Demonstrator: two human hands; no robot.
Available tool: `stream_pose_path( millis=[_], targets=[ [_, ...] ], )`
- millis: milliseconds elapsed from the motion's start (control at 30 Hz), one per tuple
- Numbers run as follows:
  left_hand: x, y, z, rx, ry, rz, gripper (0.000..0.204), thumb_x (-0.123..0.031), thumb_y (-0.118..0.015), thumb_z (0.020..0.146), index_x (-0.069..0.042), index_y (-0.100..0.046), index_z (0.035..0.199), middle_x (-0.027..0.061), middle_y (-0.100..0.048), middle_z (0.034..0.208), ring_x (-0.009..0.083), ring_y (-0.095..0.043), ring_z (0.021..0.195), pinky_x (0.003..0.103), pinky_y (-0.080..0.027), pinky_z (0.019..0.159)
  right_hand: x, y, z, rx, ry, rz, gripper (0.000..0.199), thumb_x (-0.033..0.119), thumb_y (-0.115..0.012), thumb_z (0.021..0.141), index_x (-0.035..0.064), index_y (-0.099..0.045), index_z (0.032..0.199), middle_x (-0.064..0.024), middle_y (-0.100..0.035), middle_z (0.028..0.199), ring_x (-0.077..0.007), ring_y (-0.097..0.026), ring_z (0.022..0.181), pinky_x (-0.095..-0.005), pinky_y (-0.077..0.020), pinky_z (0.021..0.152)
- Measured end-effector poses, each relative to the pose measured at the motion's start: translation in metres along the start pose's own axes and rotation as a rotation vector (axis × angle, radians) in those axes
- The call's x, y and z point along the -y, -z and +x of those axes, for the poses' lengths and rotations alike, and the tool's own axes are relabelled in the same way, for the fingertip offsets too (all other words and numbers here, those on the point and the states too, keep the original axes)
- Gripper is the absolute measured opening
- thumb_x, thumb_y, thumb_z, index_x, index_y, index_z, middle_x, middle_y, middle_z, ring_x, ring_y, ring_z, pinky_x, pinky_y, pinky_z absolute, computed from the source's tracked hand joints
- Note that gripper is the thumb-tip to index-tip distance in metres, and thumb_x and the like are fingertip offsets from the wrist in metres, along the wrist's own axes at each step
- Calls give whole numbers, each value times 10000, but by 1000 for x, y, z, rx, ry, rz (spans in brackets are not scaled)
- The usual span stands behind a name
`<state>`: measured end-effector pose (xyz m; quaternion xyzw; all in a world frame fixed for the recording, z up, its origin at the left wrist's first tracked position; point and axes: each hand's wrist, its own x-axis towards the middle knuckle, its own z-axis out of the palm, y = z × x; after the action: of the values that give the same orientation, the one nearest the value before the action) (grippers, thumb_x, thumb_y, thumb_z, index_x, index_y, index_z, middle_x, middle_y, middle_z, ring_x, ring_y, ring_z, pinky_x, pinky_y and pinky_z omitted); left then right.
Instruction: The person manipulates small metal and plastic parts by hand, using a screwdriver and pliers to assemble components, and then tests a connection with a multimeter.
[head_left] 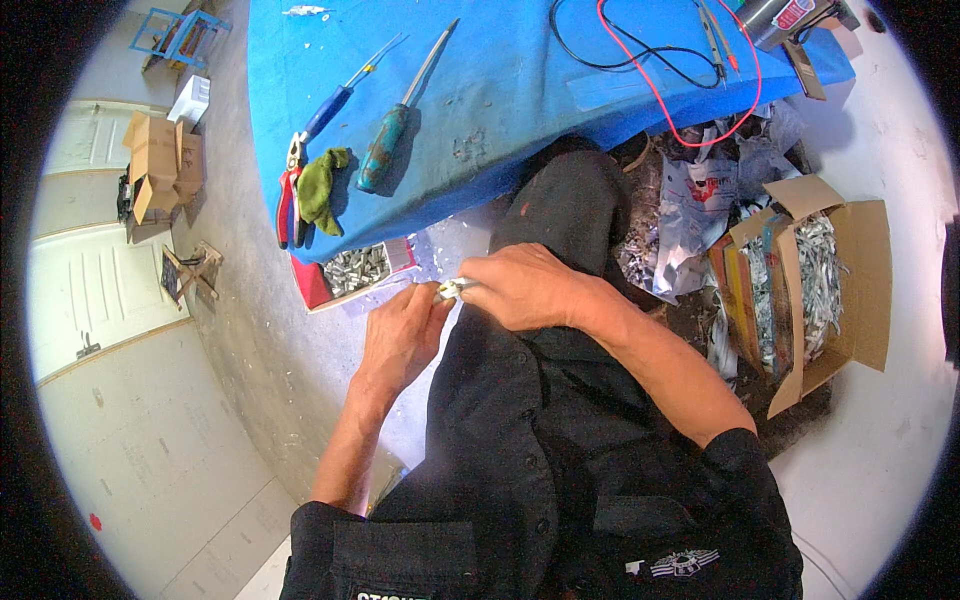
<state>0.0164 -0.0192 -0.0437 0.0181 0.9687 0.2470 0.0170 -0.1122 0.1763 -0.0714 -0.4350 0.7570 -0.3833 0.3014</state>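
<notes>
Above my lap, my two hands meet at a small whitish, silvery piece (457, 288). My left hand (402, 332) is closed, its thumb and fingertips pinching the piece's left end. From the right, my right hand (525, 287) grips the other end with curled fingers. Much of the piece is hidden by the fingers, so I cannot tell its kind. Just beyond my left hand, a red and white box (312, 284) holds many small metal pieces (357, 267), partly under the table's edge.
On the blue-covered table (480, 90) lie a green-handled screwdriver (382, 150), a blue-handled screwdriver (328, 110), red-and-blue pliers (288, 195), a green cloth (318, 192) and test leads (655, 62). An open cardboard box (868, 285) of silvery strips stands at right, beside plastic bags (685, 215).
</notes>
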Motion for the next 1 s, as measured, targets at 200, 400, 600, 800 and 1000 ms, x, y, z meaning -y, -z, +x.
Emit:
stream_pose_path(
  millis=[200, 400, 600, 800, 1000],
  targets=[
    [2, 5, 7, 101, 37, -68, 177, -212, -647, 1023, -36, -650, 1037, 204, -681, 766, 430, -670, 674, 516, -512, 597, -5, -14, -5, -145, 78, -48, 255, 303, -649, 993, 52, -601, 997, -215, -723, 879, -461, -694, 856, -596, -506, 725],
    [1, 1, 6, 112, 171, -185, 215, -232, -615, 1055, -32, -626, 976, 223, -643, 705, 433, -647, 601, 508, -483, 545, -8, -19, -5, -244, 113, -43, 236, 277, -672, 984, 55, -597, 961, -206, -707, 832, -447, -694, 815, -579, -510, 688],
    [-4, -11, 2, 6, 138, -111, 219, -234, -614, 1054, -36, -580, 968, 211, -632, 689, 443, -637, 596, 514, -473, 540, -8, -19, -7, -246, 75, 47, 247, 291, -663, 991, 54, -598, 966, -224, -699, 820, -469, -684, 818, -596, -498, 699],
    [1, -4, 1, 62, 81, -91, 227, -239, -617, 1052, -41, -574, 949, 195, -639, 680, 438, -641, 601, 505, -480, 549, -10, -12, -9, -152, 89, 130, 244, 297, -641, 1005, 55, -637, 1039, -249, -702, 860, -484, -677, 836, -606, -485, 719],
    [-6, 14, 5, 192, 221, -395, 237, -266, -596, 1068, -59, -593, 954, 193, -643, 668, 444, -652, 626, 486, -492, 562, -9, -2, -11, -82, 123, 388, 246, 298, -634, 1009, 59, -663, 1064, -239, -707, 888, -491, -672, 860, -580, -491, 726]
  ],
)
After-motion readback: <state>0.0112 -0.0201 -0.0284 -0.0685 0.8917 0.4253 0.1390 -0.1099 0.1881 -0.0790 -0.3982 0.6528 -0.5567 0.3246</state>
